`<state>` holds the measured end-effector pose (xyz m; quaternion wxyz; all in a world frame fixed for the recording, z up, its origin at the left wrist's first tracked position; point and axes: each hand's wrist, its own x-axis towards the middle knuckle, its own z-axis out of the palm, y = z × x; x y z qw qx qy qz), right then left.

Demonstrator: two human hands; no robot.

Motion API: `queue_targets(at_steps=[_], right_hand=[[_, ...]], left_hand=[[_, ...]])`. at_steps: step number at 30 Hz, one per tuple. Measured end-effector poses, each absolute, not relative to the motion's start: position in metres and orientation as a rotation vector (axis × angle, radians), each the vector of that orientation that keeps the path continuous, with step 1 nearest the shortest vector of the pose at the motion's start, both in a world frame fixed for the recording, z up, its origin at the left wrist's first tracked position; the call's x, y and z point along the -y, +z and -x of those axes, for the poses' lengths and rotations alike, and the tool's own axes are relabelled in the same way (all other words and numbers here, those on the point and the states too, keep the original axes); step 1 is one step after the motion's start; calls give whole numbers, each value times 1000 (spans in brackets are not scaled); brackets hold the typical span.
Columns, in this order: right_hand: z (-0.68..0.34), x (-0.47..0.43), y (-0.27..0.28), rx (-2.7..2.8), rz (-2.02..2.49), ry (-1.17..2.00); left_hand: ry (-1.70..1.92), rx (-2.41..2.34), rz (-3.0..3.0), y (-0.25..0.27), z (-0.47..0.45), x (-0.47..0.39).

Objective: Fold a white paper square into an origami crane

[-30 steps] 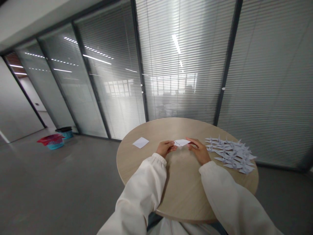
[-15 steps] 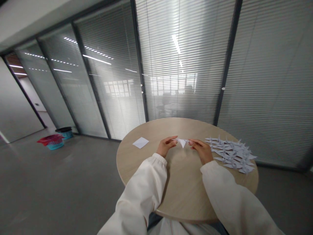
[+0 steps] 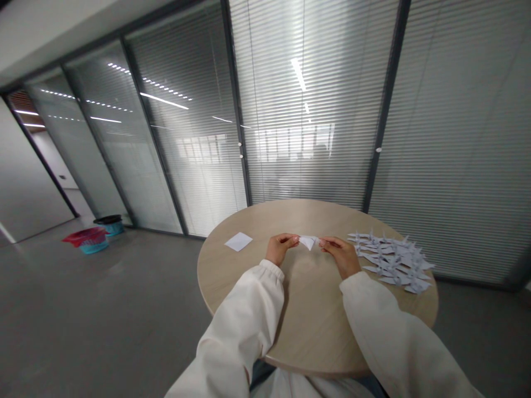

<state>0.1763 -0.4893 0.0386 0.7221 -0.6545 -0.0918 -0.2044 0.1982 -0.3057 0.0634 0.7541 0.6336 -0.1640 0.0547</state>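
A small white piece of folded paper (image 3: 308, 242) is stretched between my hands above the table, with a pointed flap hanging toward me. My left hand (image 3: 281, 247) pinches its left end between thumb and fingers. At the opposite end, my right hand (image 3: 341, 254) grips the paper in a similar pinch. To the right, several white folded paper cranes (image 3: 396, 262) lie in a dense cluster. A flat white square of paper (image 3: 239, 241) rests on the left side, apart from my left hand.
The round wooden table (image 3: 315, 331) stands in front of me, close to a glass partition with blinds (image 3: 307, 166). On the grey floor at the left are a blue basket with a red liner (image 3: 89, 241) and another blue basket with a black liner (image 3: 111, 224).
My left fingers have closed down onto the paper's left end, where the forefinger was raised before. The folded paper has tilted slightly, showing more of its face. The cranes and paper square have not moved.
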Motion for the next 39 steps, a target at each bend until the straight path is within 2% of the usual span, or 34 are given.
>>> queue_targets(at_steps=[23, 30, 39], right_hand=[[-174, 484, 39, 280, 1542, -338], [-176, 488, 37, 226, 1581, -432], [-181, 493, 33, 216, 1377, -330]], left_hand=[[109, 473, -1396, 59, -192, 313], [176, 388, -1397, 66, -191, 311], [29, 295, -1250, 64, -195, 304]])
